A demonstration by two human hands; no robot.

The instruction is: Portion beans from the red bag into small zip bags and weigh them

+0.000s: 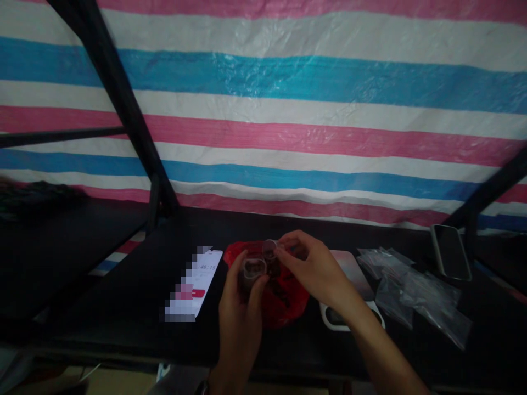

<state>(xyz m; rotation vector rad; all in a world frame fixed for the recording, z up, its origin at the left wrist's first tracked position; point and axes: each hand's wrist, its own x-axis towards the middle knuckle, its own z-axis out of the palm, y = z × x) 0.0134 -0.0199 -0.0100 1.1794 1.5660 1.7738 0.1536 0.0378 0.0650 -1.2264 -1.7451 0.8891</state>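
Note:
My left hand point(242, 302) is closed around a small clear plastic container point(254, 267), its open rim facing up and something dark inside. In the pinch of my right hand point(307, 260) is a small clear round piece point(270, 249); whether it is a lid or a cup I cannot tell. Both hands are over a red plastic bag point(284, 310) spread on the black table, with dark bits in it that are too dim to name. Just right of the bag, partly behind my right forearm, lies a flat device with a silvery plate point(352, 269), apparently a small scale.
A lit phone point(201, 280) lies left of the red bag. Several clear plastic bags point(411, 285) are piled on the right, near a dark-screened phone point(450, 252). Black metal bars point(123, 104) stand before a striped plastic sheet point(288, 131) at the back.

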